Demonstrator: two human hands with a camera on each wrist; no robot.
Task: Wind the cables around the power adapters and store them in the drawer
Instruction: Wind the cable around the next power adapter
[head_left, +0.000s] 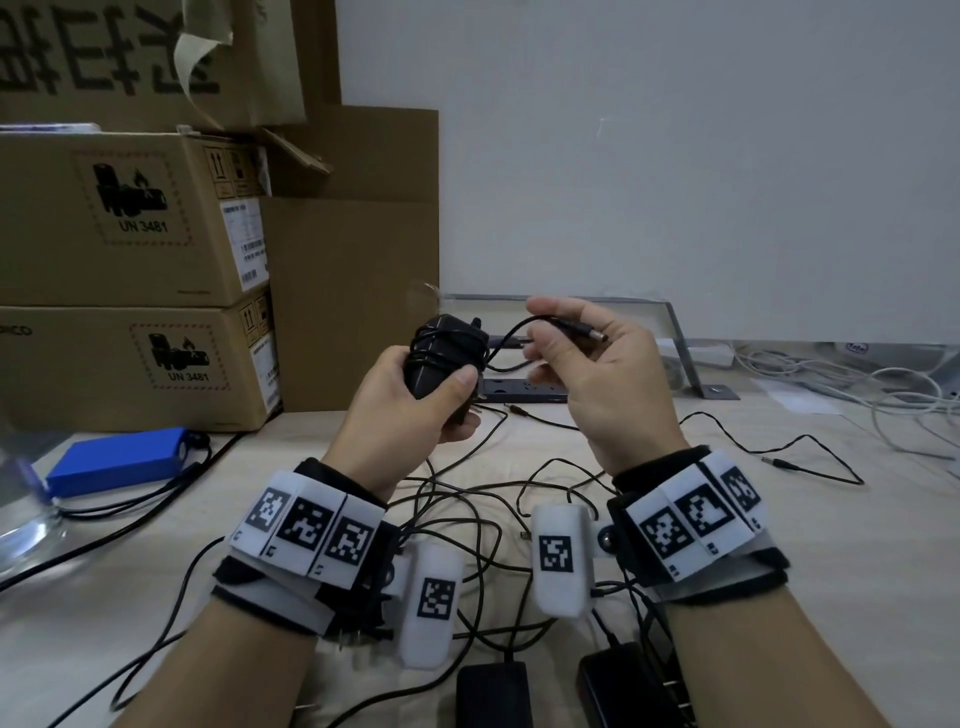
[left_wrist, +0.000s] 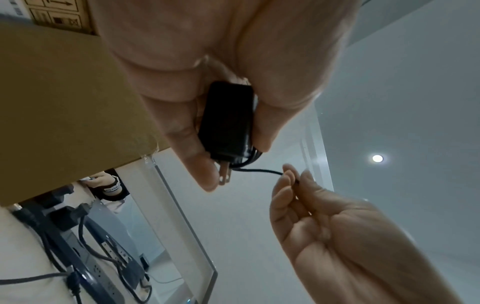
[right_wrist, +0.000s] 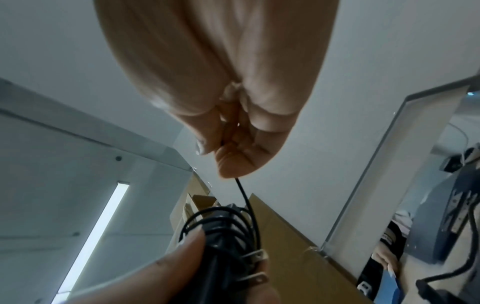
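Both hands are raised above the pale wooden table (head_left: 857, 597): the left hand (head_left: 410, 410) is curled round a small black plastic power adapter (head_left: 441, 364), thumb pressed across its front, while the right hand (head_left: 592, 374) pinches the free end of that adapter's thin black cable (head_left: 506, 335) between thumb and fingertips, the metal-tipped barrel plug (head_left: 582, 331) projecting past the fingers. Several turns of cable are already laid round the adapter body, as the right wrist view shows, with the two flat metal prongs (right_wrist: 255, 267) left uncovered. Only a short tail is left between the coil and the pinching fingers, so the winding of this first adapter is judged nearly finished; the plug end has yet to be tucked or secured. Much more remains. On the table beneath the wrists a tangle of loose black cables (head_left: 467, 519) is spread, and two further black rectangular adapters (head_left: 493, 691) lie unwound at the near edge, side by side. Another loose cable with a barrel plug (head_left: 774, 461) trails to the right. No drawer can be seen in any view, so nothing can be said to be stored yet. Stacked brown cardboard boxes (head_left: 130, 260) and a flat blue rectangular pack (head_left: 119, 460) stand at the left.
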